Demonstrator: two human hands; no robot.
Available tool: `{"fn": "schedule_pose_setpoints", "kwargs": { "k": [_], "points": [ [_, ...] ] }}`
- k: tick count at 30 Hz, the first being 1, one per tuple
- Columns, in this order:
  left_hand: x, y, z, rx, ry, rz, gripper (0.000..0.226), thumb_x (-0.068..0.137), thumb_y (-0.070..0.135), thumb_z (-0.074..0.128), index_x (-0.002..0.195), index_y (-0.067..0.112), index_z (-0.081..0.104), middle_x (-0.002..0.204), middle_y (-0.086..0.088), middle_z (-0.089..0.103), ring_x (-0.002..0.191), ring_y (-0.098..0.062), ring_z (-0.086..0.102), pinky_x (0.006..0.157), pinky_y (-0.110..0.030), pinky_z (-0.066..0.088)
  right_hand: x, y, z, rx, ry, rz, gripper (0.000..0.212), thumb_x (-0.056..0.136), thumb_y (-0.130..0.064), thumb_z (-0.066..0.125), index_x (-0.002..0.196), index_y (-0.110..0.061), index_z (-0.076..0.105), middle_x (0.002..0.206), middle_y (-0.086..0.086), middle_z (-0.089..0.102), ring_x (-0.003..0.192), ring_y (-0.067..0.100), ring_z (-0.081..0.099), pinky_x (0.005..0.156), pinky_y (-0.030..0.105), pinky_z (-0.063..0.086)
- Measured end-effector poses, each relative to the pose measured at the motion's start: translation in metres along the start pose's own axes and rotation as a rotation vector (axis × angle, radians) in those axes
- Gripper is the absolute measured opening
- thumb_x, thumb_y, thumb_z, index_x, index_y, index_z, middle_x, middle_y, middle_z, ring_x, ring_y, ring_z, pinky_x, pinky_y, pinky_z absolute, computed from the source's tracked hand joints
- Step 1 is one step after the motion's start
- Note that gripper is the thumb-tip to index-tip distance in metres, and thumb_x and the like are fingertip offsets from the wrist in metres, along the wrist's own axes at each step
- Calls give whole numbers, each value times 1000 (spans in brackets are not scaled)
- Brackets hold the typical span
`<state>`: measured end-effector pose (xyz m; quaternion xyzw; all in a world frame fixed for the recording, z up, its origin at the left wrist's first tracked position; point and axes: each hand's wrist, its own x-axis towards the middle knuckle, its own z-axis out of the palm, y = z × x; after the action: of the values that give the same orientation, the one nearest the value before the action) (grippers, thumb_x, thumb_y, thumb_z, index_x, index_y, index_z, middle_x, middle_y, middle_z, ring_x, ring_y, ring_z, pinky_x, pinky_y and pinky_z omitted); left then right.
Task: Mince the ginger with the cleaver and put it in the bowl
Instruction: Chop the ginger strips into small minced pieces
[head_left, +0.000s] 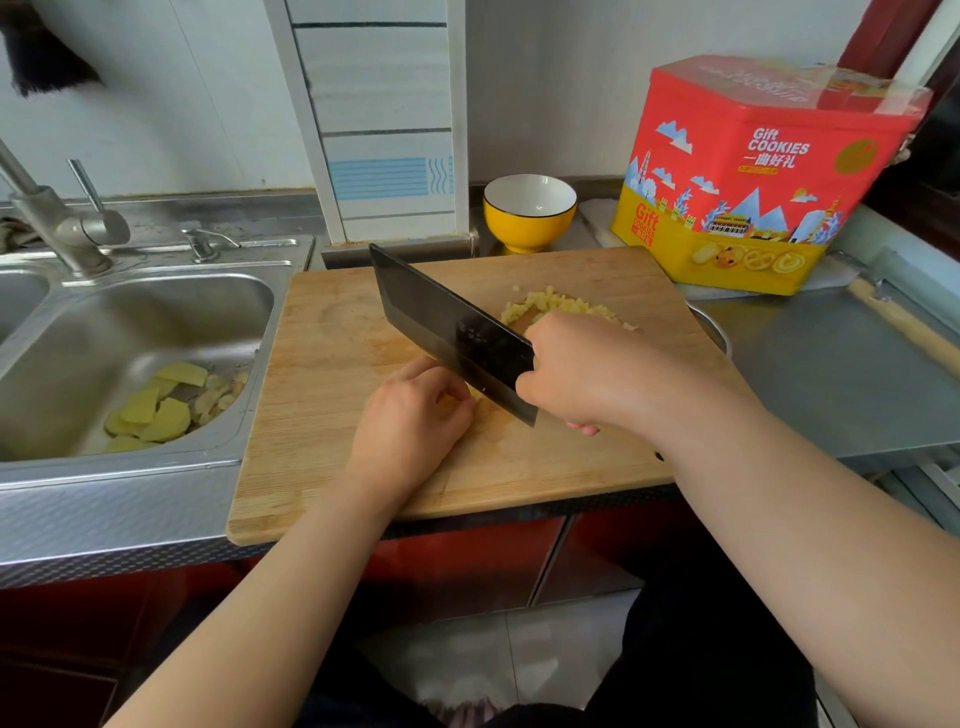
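A pile of pale yellow minced ginger (558, 305) lies on the wooden cutting board (332, 332), just beyond my right hand. My right hand (576, 371) grips the handle of a dark cleaver (447, 325); its blade slants from the board's far left toward me, edge down. My left hand (415, 415) rests on the board beside the blade's near end, fingers curled against a small bit of ginger that is mostly hidden. The yellow bowl (529, 212) with a white inside stands empty behind the board.
A red and yellow cookie tin (753, 176) stands at the back right. On the left is a steel sink (130, 332) with ginger peels and slices (161, 410) and a faucet (52, 218). A metal rim (714, 332) shows past the board's right edge.
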<state>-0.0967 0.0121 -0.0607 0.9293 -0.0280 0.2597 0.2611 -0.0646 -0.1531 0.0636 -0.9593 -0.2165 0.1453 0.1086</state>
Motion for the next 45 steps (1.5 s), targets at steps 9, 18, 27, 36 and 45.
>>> {"fn": "schedule_pose_setpoints", "kwargs": {
  "k": [9,18,27,36,45],
  "points": [
    [-1,-2,1,14,9,20,10,81,22,71,76,16,65,85,10,57,68,-6,50,58,-21,42,14,1,13,97,-102,79,35,96,-13,47,131,-9,50,59,8,56,40,16,51,39,20,39],
    [-9,4,-7,-7,35,14,16,86,33,64,90,18,60,95,7,55,74,-12,55,60,-29,50,5,11,1,163,-6,70,12,96,-16,49,85,-12,45,54,8,54,37,17,49,40,19,38],
    [-8,4,-5,64,-6,78,6,83,17,68,80,12,64,89,1,58,74,-16,56,61,-29,49,-1,-3,-2,90,-44,26,7,96,-15,47,91,-11,46,56,8,56,39,15,51,41,21,41],
    [-8,2,-2,106,-30,100,7,80,16,70,80,12,64,86,-2,58,72,-20,57,60,-25,44,11,-5,12,79,-127,72,35,96,-13,46,130,-4,50,58,9,56,39,16,50,38,19,38],
    [-13,3,-7,90,-21,83,15,86,28,66,91,17,58,101,0,54,71,-14,50,58,-23,37,9,7,2,106,-26,99,32,95,-13,49,65,-17,37,50,8,54,32,15,48,38,18,38]
  ]
}}
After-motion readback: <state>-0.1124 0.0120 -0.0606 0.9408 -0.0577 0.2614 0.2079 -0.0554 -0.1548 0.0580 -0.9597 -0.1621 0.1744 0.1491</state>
